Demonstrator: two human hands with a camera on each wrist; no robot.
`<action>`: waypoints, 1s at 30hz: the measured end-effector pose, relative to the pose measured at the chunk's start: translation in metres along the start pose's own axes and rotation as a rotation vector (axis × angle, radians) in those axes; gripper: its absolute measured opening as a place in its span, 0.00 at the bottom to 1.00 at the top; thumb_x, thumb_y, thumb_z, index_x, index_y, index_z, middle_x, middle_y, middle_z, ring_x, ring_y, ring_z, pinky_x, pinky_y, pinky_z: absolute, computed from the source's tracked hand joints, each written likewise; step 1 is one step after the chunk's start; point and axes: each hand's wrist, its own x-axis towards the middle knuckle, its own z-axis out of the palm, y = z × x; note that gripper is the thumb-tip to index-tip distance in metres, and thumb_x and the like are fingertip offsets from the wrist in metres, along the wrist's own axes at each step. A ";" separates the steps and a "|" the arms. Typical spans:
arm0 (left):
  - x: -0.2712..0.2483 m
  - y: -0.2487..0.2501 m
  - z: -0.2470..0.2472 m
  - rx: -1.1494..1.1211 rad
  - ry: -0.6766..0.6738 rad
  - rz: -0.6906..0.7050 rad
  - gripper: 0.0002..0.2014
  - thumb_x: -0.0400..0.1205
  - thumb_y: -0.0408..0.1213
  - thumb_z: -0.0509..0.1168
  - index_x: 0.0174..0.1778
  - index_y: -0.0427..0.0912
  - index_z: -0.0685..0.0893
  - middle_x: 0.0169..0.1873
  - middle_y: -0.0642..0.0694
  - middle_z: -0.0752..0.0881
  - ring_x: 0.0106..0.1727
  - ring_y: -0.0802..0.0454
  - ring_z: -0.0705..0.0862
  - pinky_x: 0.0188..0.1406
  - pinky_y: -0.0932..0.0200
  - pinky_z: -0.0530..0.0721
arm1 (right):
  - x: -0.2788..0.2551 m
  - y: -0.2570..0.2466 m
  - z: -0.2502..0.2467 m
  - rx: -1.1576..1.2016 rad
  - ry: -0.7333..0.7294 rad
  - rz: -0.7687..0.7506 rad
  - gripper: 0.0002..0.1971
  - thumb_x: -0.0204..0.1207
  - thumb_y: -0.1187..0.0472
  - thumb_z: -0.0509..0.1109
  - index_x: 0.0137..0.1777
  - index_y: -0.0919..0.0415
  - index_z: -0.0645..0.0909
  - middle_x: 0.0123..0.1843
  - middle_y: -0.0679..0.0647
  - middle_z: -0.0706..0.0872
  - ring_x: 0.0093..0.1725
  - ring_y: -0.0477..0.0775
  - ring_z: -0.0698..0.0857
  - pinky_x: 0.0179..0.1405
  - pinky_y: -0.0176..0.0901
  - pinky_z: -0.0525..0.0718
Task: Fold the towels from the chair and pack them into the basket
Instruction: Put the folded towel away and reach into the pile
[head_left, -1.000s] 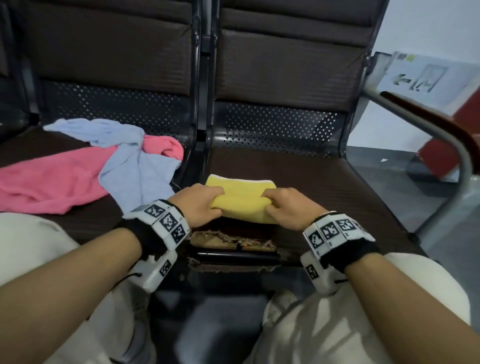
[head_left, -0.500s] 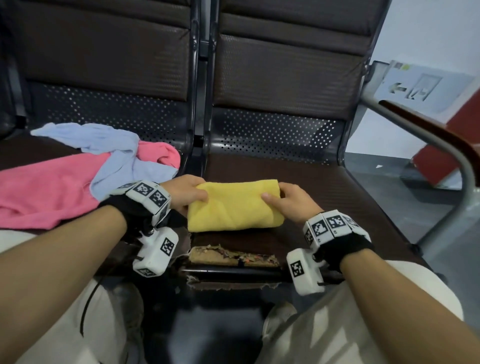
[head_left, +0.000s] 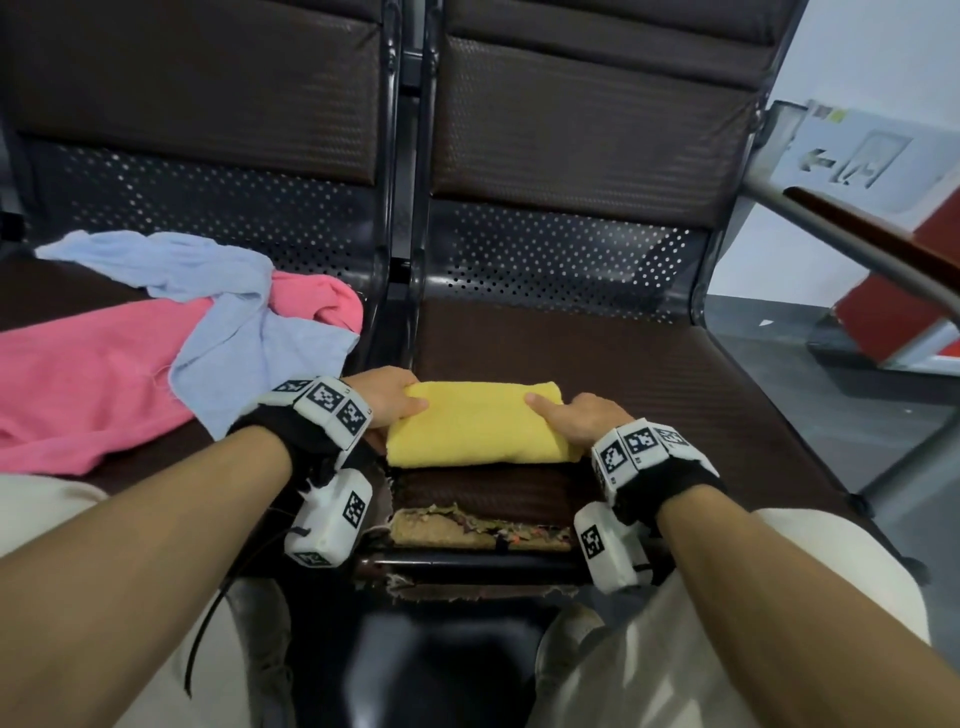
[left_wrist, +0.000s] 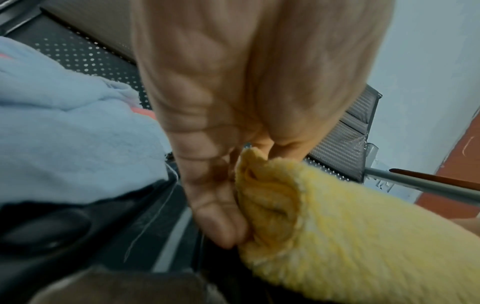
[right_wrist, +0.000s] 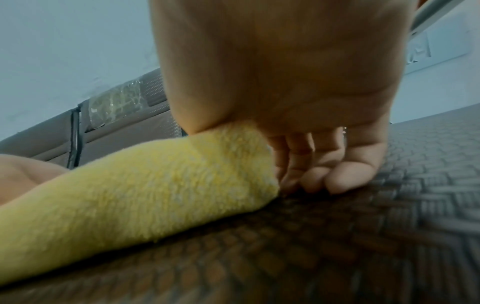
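Note:
A folded yellow towel (head_left: 478, 428) lies near the front of the right seat (head_left: 675, 374). My left hand (head_left: 387, 400) grips its left end, thumb on top and fingers under the fold; the left wrist view shows the layered end of the yellow towel (left_wrist: 337, 236) against my left hand (left_wrist: 233, 185). At the right end my right hand (head_left: 576, 415) grips the towel with the thumb on top and fingers curled beside it on the seat, as the right wrist view shows the yellow towel (right_wrist: 145, 185) under my right hand (right_wrist: 311, 164). No basket is in view.
A pink towel (head_left: 88, 379) and a light blue towel (head_left: 218, 312) lie crumpled on the left seat. The right seat's front edge (head_left: 478, 530) is torn with foam showing. A metal armrest (head_left: 857, 244) rises at the right. My knees are below.
The yellow towel went from a thick bundle held at its near edge to a flat folded rectangle. Both hands shifted outward to its two ends.

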 end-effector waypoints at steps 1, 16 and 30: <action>-0.001 0.000 0.001 -0.005 0.000 -0.001 0.15 0.85 0.41 0.60 0.64 0.36 0.76 0.53 0.35 0.83 0.53 0.35 0.85 0.47 0.42 0.86 | -0.001 -0.001 0.001 0.013 -0.028 0.001 0.43 0.78 0.30 0.51 0.78 0.66 0.65 0.78 0.63 0.70 0.74 0.64 0.74 0.67 0.51 0.73; -0.073 0.043 -0.039 -0.049 0.033 0.457 0.64 0.59 0.55 0.78 0.83 0.54 0.41 0.82 0.53 0.57 0.81 0.56 0.58 0.71 0.61 0.62 | -0.080 -0.018 -0.066 0.434 0.176 -0.702 0.18 0.75 0.58 0.74 0.59 0.56 0.69 0.46 0.47 0.81 0.51 0.51 0.82 0.52 0.50 0.81; -0.153 0.180 -0.009 0.229 0.093 0.719 0.16 0.80 0.44 0.64 0.62 0.52 0.71 0.53 0.50 0.82 0.53 0.49 0.83 0.52 0.50 0.82 | -0.202 0.086 -0.154 0.688 0.524 -0.844 0.17 0.74 0.68 0.73 0.52 0.47 0.72 0.45 0.50 0.84 0.46 0.47 0.84 0.47 0.46 0.82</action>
